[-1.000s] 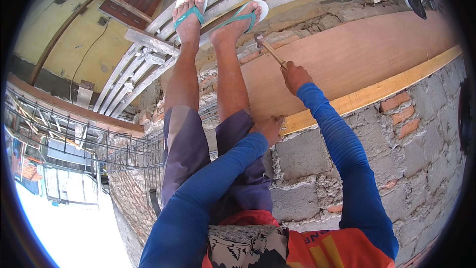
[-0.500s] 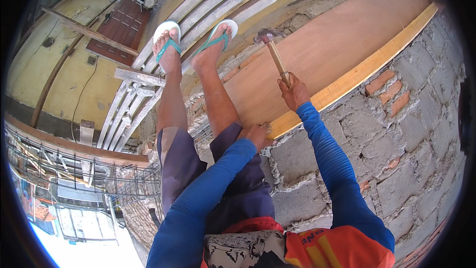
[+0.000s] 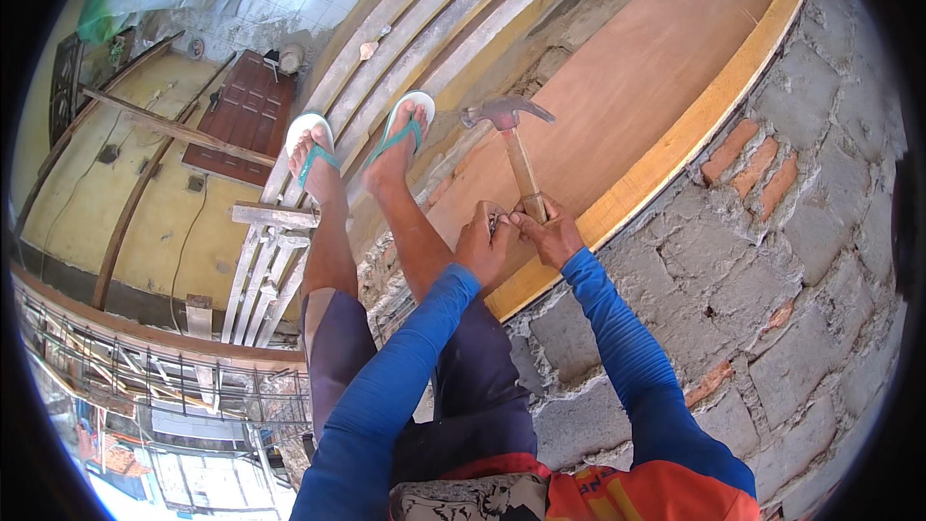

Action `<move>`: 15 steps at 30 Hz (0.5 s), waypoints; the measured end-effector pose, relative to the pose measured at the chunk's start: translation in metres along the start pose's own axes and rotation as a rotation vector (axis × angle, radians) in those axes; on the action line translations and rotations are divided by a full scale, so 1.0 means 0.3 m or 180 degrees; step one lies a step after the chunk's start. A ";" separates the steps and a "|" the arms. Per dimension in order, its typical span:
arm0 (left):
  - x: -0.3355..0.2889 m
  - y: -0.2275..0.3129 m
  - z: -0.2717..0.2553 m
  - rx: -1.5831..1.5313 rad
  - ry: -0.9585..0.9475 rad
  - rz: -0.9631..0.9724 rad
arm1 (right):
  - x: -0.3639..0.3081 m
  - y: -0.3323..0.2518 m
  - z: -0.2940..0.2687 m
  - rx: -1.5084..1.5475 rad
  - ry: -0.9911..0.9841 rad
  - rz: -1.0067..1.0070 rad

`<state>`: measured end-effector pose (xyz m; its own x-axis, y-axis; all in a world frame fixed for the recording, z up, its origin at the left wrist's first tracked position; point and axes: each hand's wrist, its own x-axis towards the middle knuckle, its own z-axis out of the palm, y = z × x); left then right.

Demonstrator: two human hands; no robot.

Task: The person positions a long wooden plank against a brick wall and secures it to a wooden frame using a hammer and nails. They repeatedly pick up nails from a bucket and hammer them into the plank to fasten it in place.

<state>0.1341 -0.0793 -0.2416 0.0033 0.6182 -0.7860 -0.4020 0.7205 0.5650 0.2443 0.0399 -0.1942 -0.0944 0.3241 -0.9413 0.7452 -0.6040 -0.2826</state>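
My right hand (image 3: pixel 550 232) grips a claw hammer (image 3: pixel 521 162) low on its wooden handle, and the metal head points away from me. Close beside it, my left hand (image 3: pixel 482 243) is closed with small dark metal pieces (image 3: pixel 495 223) that look like nails at its fingertips. The right thumb and forefinger reach toward those pieces. Under both hands lies a reddish-brown plywood panel (image 3: pixel 646 77), with a yellowish wood strip (image 3: pixel 666 154) along its near edge.
A rough block wall (image 3: pixel 752 270) with exposed bricks runs along the right. My sandalled feet rest on long wooden planks (image 3: pixel 424 29) at a height. Steel rebar cages (image 3: pixel 164 367) stand at lower left. Far below are a yellow wall (image 3: pixel 145 232) and a brown door (image 3: pixel 241 116).
My left hand has lifted off the end of the wood strip. My right hand has brought the hammer left and nearer, so both hands now meet above the panel. The view has shifted slightly.
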 end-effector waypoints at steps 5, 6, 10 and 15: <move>0.029 -0.010 0.030 -0.0392 -0.0267 0.0056 | 0.010 0.008 0.001 0.0418 0.0302 0.0006; 0.035 -0.015 0.032 -0.0497 -0.0343 -0.0059 | 0.016 0.007 0.001 0.0454 0.0379 0.0057; 0.062 -0.003 0.028 -0.1112 -0.0400 -0.0395 | 0.065 0.021 -0.019 0.0545 0.0722 0.0171; 0.093 -0.016 0.047 -0.1826 0.0209 -0.0571 | 0.116 0.014 0.002 0.0769 0.0964 -0.0024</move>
<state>0.1490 -0.0612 -0.2626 0.0676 0.4688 -0.8807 -0.8302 0.5160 0.2109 0.2437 0.0485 -0.2284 0.1270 0.5076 -0.8522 0.5646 -0.7434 -0.3586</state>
